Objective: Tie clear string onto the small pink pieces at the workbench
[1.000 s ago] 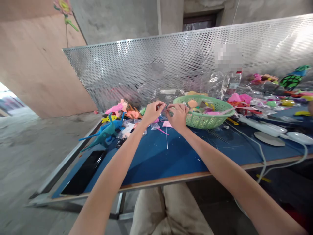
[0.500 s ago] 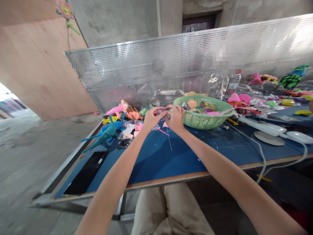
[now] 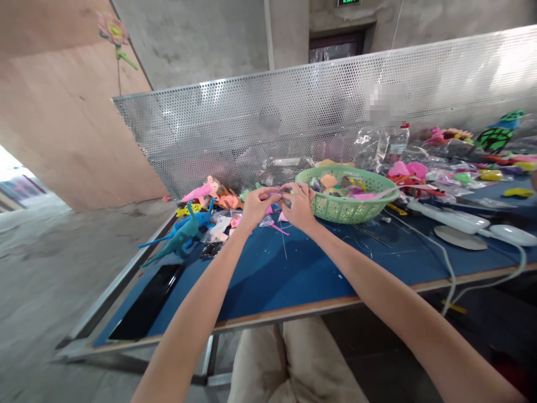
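My left hand (image 3: 257, 205) and my right hand (image 3: 299, 205) meet above the blue table (image 3: 293, 268), fingertips pinched together on a small item I cannot make out. A thin white stick (image 3: 284, 242) hangs down from between them. Under the hands lie small clear bags and a pink piece (image 3: 284, 217). A green plastic basket (image 3: 346, 195) with colourful pieces stands just right of my right hand.
Blue dinosaur figures (image 3: 180, 234) and pink and orange toys (image 3: 210, 190) lie at the left. A black tablet (image 3: 145, 299) rests near the left edge. White devices with cables (image 3: 461, 224) sit at the right. A perforated metal screen (image 3: 293, 112) backs the table.
Both hands have stayed pinched together and drifted slightly left and towards me; the hanging stick has swung a little. The view has tilted a bit.
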A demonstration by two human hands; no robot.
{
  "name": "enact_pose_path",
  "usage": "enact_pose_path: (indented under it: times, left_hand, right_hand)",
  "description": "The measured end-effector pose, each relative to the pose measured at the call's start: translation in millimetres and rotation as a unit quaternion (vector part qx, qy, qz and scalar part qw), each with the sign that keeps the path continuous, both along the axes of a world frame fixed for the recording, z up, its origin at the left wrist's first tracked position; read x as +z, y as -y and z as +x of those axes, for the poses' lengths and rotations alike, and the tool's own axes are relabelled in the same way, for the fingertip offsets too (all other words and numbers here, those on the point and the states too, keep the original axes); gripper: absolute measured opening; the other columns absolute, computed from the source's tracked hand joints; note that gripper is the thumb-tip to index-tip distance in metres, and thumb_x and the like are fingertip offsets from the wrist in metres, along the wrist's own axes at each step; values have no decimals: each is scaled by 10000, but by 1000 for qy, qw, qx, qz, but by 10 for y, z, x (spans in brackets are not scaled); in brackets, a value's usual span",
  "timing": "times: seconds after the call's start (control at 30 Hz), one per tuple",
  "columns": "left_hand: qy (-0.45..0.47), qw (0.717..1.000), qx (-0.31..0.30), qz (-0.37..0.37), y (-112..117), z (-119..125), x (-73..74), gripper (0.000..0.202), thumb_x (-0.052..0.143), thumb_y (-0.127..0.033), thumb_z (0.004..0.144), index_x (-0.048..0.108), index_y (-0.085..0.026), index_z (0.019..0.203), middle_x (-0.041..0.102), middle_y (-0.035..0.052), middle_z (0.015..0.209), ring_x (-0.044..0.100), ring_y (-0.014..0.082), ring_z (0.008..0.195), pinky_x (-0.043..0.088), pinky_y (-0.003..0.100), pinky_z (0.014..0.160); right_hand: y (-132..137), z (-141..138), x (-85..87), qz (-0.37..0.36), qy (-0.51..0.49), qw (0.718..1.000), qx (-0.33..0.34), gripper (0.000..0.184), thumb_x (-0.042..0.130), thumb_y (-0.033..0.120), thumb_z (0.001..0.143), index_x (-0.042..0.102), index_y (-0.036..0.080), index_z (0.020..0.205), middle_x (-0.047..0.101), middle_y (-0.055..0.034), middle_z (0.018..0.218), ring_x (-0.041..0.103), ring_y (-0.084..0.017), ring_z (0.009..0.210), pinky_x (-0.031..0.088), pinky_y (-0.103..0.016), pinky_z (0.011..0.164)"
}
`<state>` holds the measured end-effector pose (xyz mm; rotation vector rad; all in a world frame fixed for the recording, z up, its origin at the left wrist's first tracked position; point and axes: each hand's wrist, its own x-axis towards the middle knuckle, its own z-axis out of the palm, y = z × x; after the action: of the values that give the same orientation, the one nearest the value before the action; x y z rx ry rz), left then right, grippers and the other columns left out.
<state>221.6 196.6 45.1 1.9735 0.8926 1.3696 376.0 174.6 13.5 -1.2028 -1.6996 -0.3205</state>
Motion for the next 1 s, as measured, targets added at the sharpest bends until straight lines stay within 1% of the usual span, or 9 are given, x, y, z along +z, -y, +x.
enact_pose_path:
  times: [0.1,0.23,0.3,0.43,0.53,0.63,0.73,0.87,1.0]
  left_hand:
    - [8,1000,-3,-3,7,-6,21,391,769,-421,773,778,-131,1035,751,83,838,671,188,768,532,293,722]
    - [41,999,-19,-12,-10,-13,25,358,779,-403,765,776,-137,1003,766,108,969,691,207,870,545,314,793]
    - [45,999,-23,-15,-17,-17,24,354,785,-407,764,775,-140,997,763,98,957,684,192,846,537,299,768]
    - [13,1000,-1,10,0,-19,39,330,775,-424,783,776,-163,985,723,40,799,621,141,700,487,257,654]
    - [20,999,-6,36,18,-15,53,263,767,-386,798,777,-182,963,745,52,913,649,152,805,505,272,744]
    - [33,999,-6,25,25,-15,59,248,777,-370,792,785,-187,959,762,72,988,674,174,883,519,298,817]
    - [42,999,3,2,31,-17,62,276,786,-384,779,797,-180,965,771,88,967,681,182,837,532,305,771]
    - [53,999,7,-9,44,-18,69,294,799,-398,759,809,-178,954,773,95,957,667,169,787,522,280,708]
    - [62,997,8,-34,41,-47,81,363,813,-433,731,812,-167,979,755,77,848,581,120,633,440,237,552]
  right_hand:
    - [22,0,20,5,-5,1000,13,166,604,263,938,756,251,875,672,-43,1220,461,-305,1210,265,-502,979]
    - [38,23,47,17,-11,999,27,140,628,279,915,724,227,828,665,-45,1225,463,-299,1198,286,-487,968]
    - [35,40,53,19,-3,999,31,170,607,303,935,723,225,839,659,-53,1238,456,-303,1202,290,-489,968]
    - [26,56,52,28,10,999,29,208,560,316,974,740,235,908,663,-59,1238,450,-307,1200,289,-502,963]
    - [38,48,54,39,19,999,25,229,546,333,985,745,238,921,665,-63,1231,457,-307,1190,283,-513,964]
    - [57,36,62,50,37,998,23,231,544,336,985,744,238,924,658,-64,1237,466,-304,1189,283,-513,966]
    - [67,30,68,54,54,997,20,202,566,315,970,739,239,898,652,-61,1248,466,-307,1196,287,-508,966]
    - [78,34,81,53,76,996,8,196,561,297,975,734,241,903,651,-51,1262,461,-305,1208,280,-512,981]
    - [91,73,117,64,120,991,12,194,558,319,988,735,245,963,633,-48,1295,441,-300,1233,277,-501,1020]
